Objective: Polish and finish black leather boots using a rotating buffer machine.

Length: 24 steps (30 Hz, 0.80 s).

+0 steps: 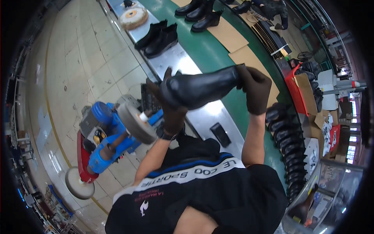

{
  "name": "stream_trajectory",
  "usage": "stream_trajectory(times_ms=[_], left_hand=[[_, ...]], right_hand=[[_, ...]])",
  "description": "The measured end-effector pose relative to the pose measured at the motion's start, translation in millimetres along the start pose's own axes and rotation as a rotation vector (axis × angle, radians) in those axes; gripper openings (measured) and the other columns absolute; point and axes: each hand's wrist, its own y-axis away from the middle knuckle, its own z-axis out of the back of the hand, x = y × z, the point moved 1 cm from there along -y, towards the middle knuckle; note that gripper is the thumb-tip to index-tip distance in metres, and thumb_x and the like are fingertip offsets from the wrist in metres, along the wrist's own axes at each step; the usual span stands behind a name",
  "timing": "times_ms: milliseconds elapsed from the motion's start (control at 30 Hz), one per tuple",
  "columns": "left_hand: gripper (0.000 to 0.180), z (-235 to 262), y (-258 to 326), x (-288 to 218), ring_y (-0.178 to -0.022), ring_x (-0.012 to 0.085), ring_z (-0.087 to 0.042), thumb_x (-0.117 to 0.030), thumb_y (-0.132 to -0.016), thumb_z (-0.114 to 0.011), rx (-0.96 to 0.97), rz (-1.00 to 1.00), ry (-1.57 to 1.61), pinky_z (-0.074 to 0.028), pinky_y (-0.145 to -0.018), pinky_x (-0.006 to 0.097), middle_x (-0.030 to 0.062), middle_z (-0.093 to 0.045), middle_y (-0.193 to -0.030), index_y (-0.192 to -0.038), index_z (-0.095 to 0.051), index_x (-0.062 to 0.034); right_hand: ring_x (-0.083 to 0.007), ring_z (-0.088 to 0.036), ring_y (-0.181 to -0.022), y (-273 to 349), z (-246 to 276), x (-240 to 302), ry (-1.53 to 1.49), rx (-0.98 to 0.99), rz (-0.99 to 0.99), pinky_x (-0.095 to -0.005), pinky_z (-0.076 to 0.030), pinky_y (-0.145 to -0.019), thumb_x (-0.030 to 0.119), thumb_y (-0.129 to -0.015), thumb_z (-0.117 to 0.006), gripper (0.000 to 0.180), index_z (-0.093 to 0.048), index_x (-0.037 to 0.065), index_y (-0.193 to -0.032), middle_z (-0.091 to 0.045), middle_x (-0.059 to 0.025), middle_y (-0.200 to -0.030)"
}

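Observation:
A shiny black ankle boot [204, 89] is held up in front of me, lying sideways with its toe to the left. My left hand [170, 107], in a dark brown glove, wraps its fingers around the toe end. At the other end my right hand [257, 89], gloved the same way, grips the rim of the boot's shaft. Beneath the boot runs a metal bench strip [230, 117] beside a green surface [202, 48]. Just left of my left wrist is a grey wheel [136, 123] of a blue and red buffing machine [105, 154].
Two black boots [160, 40] and a pale round buffing wheel [133, 18] sit farther up the bench. A black phone-like object [220, 134] lies close to me. Cardboard sheets [253, 58] bear more boots. Black boots [286, 142] line the right side, near a red crate [295, 89]. Another person [278, 13] is far right.

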Motion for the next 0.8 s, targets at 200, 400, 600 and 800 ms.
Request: stream_trajectory(times_ms=[200,400,600,800], left_hand=[[0.074,17,41,-26,-0.101,0.0241,-0.05,-0.03,-0.081,-0.056,-0.385,0.509,0.888,-0.041,-0.088,0.036,0.0142,-0.047,-0.111,-0.138,-0.013,-0.0125],[0.035,50,119,5,-0.085,0.0207,-0.058,-0.038,-0.084,-0.05,-0.602,0.94,1.114,-0.048,-0.079,0.033,0.0072,-0.058,-0.092,-0.098,-0.054,-0.007],[0.041,101,182,27,-0.088,0.0222,-0.057,-0.043,-0.088,-0.038,-0.607,1.063,1.202,-0.047,-0.082,0.036,0.0089,-0.06,-0.094,-0.1,-0.056,-0.0084],[0.066,143,209,54,-0.105,0.0308,-0.05,-0.056,-0.088,-0.022,-0.601,0.983,1.307,-0.035,-0.096,0.043,0.0162,-0.053,-0.113,-0.121,-0.042,-0.003]], right_hand=[[-0.0145,-0.053,-0.093,97,7,20,0.78,-0.151,0.632,-0.0281,-0.043,-0.08,0.005,-0.067,-0.071,0.051,-0.051,0.001,-0.114,-0.055,-0.0093,-0.108],[-0.025,-0.048,-0.11,187,24,-77,-0.332,0.402,-0.438,-0.0359,-0.036,-0.095,0.013,-0.076,-0.061,0.054,-0.039,0.001,-0.124,-0.048,-0.0115,-0.12],[-0.0209,-0.053,-0.101,235,-30,-122,-0.713,0.267,-1.174,-0.0315,-0.04,-0.091,0.009,-0.073,-0.058,0.045,-0.048,-0.002,-0.116,-0.054,-0.0107,-0.111],[-0.0174,-0.058,-0.083,234,-64,-165,-0.592,0.499,-1.304,-0.0291,-0.045,-0.081,0.011,-0.074,-0.057,0.018,-0.059,0.0,-0.088,-0.06,-0.0083,-0.086]])
